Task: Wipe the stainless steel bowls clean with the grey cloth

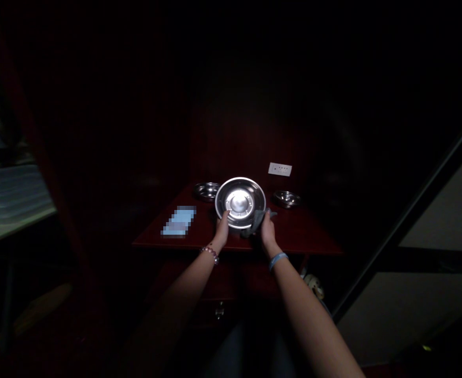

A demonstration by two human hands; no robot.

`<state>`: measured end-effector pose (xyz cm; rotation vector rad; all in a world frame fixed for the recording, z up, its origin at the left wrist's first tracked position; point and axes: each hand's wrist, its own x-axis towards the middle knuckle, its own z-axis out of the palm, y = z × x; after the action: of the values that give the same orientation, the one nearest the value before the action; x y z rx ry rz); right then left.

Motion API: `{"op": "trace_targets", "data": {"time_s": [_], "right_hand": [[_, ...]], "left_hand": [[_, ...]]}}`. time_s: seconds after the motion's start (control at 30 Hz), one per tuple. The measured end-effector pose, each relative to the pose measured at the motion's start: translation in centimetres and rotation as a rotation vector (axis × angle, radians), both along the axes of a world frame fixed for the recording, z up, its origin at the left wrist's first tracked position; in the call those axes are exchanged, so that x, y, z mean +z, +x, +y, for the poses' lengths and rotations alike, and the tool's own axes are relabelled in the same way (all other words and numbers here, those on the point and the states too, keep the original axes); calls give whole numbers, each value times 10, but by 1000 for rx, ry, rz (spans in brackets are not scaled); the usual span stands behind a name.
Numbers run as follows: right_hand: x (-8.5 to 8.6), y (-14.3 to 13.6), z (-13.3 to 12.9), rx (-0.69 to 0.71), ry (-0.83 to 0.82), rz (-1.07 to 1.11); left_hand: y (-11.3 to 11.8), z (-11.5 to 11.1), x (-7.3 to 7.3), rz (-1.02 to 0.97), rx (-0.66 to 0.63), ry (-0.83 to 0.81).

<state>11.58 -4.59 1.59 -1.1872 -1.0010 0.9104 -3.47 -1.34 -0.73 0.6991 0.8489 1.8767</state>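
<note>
A shiny stainless steel bowl (240,185) is tilted toward me above the front of a dark red table. My left hand (222,231) grips its lower left rim, thumb on the inside and the other fingers hidden behind. At the lower right rim my right hand (268,229) is closed on a dark grey cloth (256,220), which touches the bowl there. Behind the bowl to the left lies another metal bowl (204,192), partly covered by the held one. A third metal bowl (287,199) rests on the right side of the table.
The dark red table (294,233) has a drawer with a metal handle (219,311) below. A blurred light-blue rectangle (179,221) lies on its left. On the back wall sits a white socket panel (280,169). At far left stands a pale stack (10,194) on another surface.
</note>
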Motion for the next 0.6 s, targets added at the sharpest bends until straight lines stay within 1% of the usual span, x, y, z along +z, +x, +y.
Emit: {"op": "trace_targets", "data": {"time_s": [0.03,0.07,0.17,0.23,0.3,0.47,0.6], "right_hand": [[3,-1,-3,-12,-58,64],[7,-2,-5,2,-76,133],[16,-4,-15,110,-42,377],[20,-4,-21,189,-11,476],[23,-3,-24,236,-10,466],[25,-4,-24,269,-13,298],[23,0,-22,402,53,166]], "left_hand": [[0,-2,1,3,-3,7],[1,-3,2,8,-7,14],[1,-5,3,11,-5,33],[0,-3,2,-5,8,31],[-1,1,0,-34,16,27],[-3,9,-5,-42,10,51],[-4,7,-2,-53,2,35]]}}
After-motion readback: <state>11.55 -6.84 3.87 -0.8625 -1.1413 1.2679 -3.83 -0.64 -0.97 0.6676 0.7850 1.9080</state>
